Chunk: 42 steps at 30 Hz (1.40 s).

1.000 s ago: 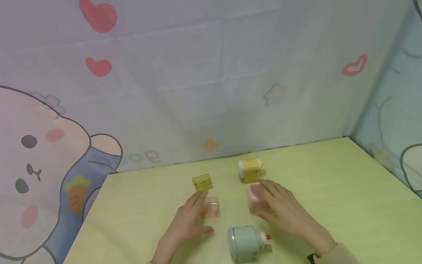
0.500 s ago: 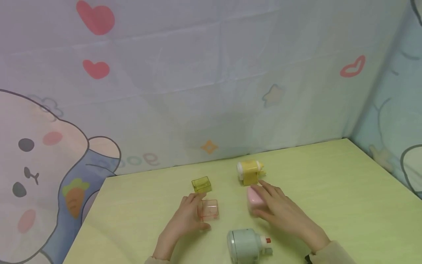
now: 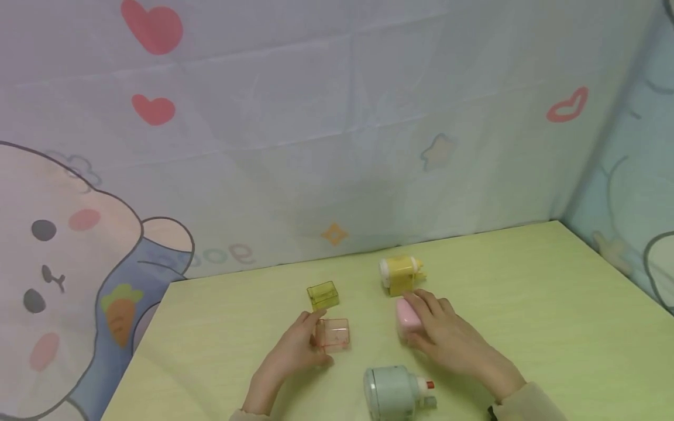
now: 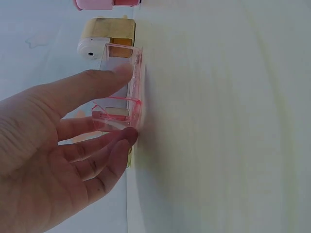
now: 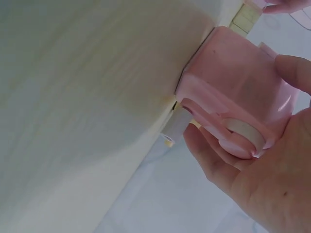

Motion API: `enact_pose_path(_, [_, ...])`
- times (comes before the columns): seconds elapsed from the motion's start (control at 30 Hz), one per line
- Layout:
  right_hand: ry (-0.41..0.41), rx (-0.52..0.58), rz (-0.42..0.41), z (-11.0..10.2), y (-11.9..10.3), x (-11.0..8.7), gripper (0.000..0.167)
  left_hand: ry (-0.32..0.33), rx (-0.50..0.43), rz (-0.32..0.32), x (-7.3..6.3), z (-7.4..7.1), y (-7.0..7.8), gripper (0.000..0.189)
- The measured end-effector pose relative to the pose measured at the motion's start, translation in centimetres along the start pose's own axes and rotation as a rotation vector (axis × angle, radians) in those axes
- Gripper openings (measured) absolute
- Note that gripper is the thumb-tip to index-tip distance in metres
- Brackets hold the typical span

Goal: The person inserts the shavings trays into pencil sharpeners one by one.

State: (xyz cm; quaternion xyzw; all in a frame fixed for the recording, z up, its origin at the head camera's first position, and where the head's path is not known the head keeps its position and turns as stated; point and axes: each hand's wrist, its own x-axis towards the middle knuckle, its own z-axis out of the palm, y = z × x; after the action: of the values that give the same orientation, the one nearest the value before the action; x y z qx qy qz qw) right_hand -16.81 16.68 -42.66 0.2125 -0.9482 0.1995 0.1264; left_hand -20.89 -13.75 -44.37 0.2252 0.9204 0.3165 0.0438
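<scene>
My left hand (image 3: pixel 292 348) holds a clear pink plastic shavings drawer (image 3: pixel 337 333) on the table, thumb at its near side and fingers at its far side. In the left wrist view the thumb overlaps the see-through drawer (image 4: pixel 135 92). On the right, my right hand (image 3: pixel 455 342) grips a pink pencil sharpener (image 3: pixel 408 316), its fingers curled round the body and partly hiding it. The right wrist view shows the pink sharpener's crank side (image 5: pixel 238 136) facing the palm, and its base close to the tabletop.
A grey-green pencil sharpener (image 3: pixel 392 392) lies between the hands near the front. Farther back are a yellow pencil sharpener (image 3: pixel 400 273) and a clear yellow-green drawer (image 3: pixel 323 295). A printed cloth (image 3: pixel 295 146) hangs behind the pale table (image 3: pixel 526 280).
My left fingers and thumb have closed in around the clear pink drawer. My right hand stays at the pink sharpener, with only a slight shift. The head view has tilted a little.
</scene>
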Motion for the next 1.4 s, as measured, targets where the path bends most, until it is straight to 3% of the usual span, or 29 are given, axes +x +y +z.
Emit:
enact_pose_path(0.23, [-0.051, 0.016, 0.015, -0.5, -0.1, 0.0, 0.068, -0.012, -0.017, 0.011, -0.1, 0.0, 0.0, 0.084])
enact_pose_path(0.57, [-0.032, -0.002, 0.001, -0.5, -0.1, 0.0, 0.065, -0.006, -0.021, 0.017, 0.0, 0.0, -0.2, 0.062])
enact_pose_path(1.03, [0.004, -0.042, -0.061, -0.1, -0.1, 0.3, 0.06, -0.008, -0.029, 0.021, 0.3, 0.5, 0.2, 0.057])
enact_pose_path(1.4, [-0.016, -0.023, -0.082, 0.3, -0.4, 1.0, 0.059, -0.013, -0.037, 0.022, 0.5, 0.9, 0.5, 0.055])
